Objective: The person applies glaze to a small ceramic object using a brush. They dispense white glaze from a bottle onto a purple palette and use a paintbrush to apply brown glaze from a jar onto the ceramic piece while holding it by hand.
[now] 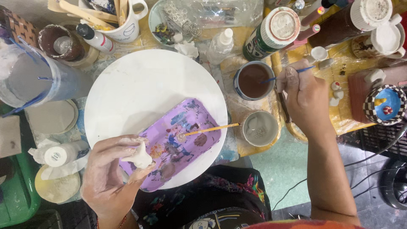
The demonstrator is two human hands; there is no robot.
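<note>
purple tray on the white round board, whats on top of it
Paint smears and a yellow-handled brush lie on the purple tray; the left hand with a white figurine covers its near corner.

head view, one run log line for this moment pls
left hand: holds white figurine over purple tray | right hand: dips blue brush in brown cup | second brush: on tray

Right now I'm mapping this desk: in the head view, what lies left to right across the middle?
Clear plastic tumbler → round white board → blue-rimmed cup of brown liquid → right hand → checkered-rim blue bowl.
</note>
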